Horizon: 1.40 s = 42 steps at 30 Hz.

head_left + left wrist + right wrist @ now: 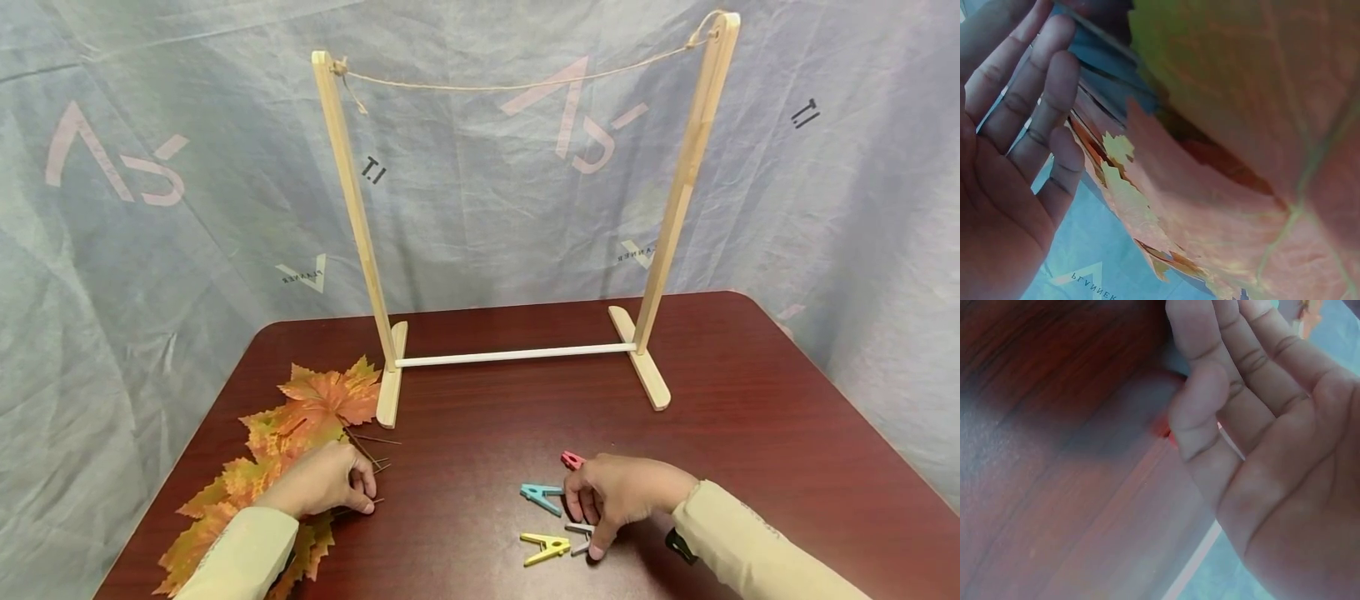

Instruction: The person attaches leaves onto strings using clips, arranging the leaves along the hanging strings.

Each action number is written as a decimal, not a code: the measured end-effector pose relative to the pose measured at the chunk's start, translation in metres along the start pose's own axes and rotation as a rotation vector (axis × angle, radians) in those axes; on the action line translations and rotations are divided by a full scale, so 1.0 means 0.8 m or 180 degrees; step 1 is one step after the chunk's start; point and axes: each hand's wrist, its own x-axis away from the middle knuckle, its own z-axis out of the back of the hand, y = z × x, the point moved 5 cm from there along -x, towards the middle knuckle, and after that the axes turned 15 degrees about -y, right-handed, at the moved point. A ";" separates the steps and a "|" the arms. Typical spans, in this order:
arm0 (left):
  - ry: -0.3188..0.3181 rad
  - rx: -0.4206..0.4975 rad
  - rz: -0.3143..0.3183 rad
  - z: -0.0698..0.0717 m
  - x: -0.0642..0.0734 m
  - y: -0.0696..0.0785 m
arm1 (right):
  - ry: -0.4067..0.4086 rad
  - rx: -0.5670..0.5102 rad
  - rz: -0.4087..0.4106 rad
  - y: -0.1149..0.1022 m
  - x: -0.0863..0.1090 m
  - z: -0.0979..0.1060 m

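Four clips [557, 546] are laid, in the head view, near the right hand [622, 492], presumably for easy picking; the grey clip [579, 527] is straddled by its half-bent fingers and thumb. Autumn leaves [330, 392] are spread with stems [363, 447] turned inward, likely for grasping, by the curled left hand [322, 479]. In the left wrist view, its fingers are seen loosely bent; whether a stem is pinched cannot be told. In the right wrist view, any grip is hidden.

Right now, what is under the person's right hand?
Part of a gray clothespin sticks out from under the right hand; a red clothespin shows at its far edge. The gray one's remaining end, and anything directly beneath the palm, are covered.
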 end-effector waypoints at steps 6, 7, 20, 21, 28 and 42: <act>0.0027 -0.0064 -0.0016 0.000 0.000 0.002 | 0.0025 0.0112 -0.0064 -0.006 0.000 -0.004; 0.0036 -0.0079 -0.0027 0.000 0.000 0.003 | 0.0035 0.0149 -0.0064 -0.007 0.000 -0.005; 0.0054 -0.0050 -0.0135 0.001 0.001 0.003 | 0.0199 0.0594 -0.0099 -0.011 -0.002 -0.010; 0.0046 -0.0031 -0.0128 0.001 0.001 0.003 | 0.0210 0.0616 -0.0090 -0.012 -0.002 -0.010; 0.0012 0.0044 -0.0103 0.000 -0.001 0.003 | 0.0195 0.0658 -0.0131 -0.012 -0.001 -0.009; -0.0078 0.0108 -0.0062 0.001 -0.003 0.001 | 0.0178 0.0409 0.0126 -0.014 0.001 0.003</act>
